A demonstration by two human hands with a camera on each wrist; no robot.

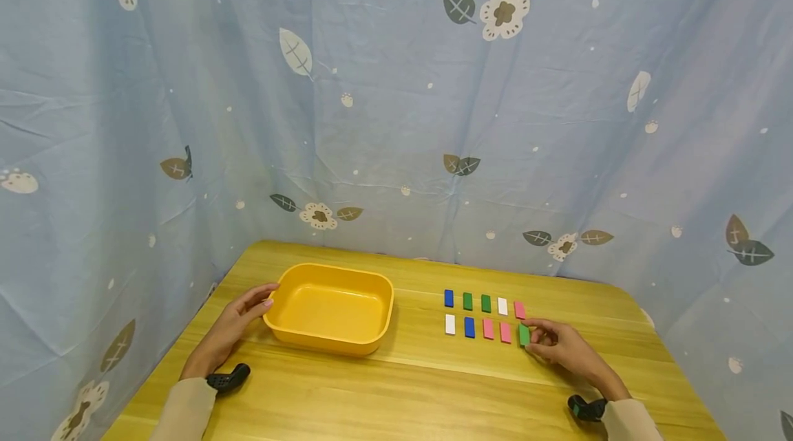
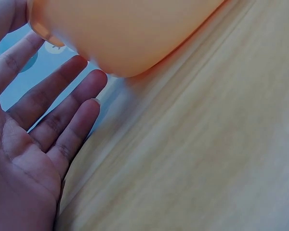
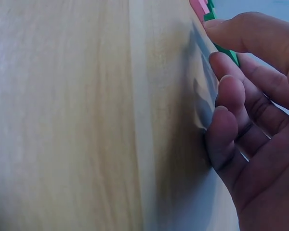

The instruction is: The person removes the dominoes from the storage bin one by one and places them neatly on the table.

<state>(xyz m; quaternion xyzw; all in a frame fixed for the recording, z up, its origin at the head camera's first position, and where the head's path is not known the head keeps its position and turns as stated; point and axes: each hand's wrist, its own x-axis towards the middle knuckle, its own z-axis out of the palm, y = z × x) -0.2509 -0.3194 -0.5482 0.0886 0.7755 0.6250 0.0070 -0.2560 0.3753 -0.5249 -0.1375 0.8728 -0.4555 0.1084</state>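
Note:
At the right end of the front row, a small green block [image 1: 524,336] is pinched between the thumb and index finger of my right hand [image 1: 560,350]. The right wrist view shows the other fingers of that hand [image 3: 250,106] loosely bent beside the tabletop, with a sliver of the green block [image 3: 227,52] behind the thumb. My left hand [image 1: 234,323] touches the left rim of a yellow plastic bin [image 1: 328,343]. In the left wrist view its fingers [image 2: 62,125] are relaxed and spread, fingertips right at the wall of the bin [image 2: 130,33].
Several small blocks lie in two rows right of the bin, among them a blue block [image 1: 449,298], a white block [image 1: 449,325] and a pink block [image 1: 520,309]. The wooden table [image 1: 372,400] stands against a blue patterned curtain [image 1: 396,117].

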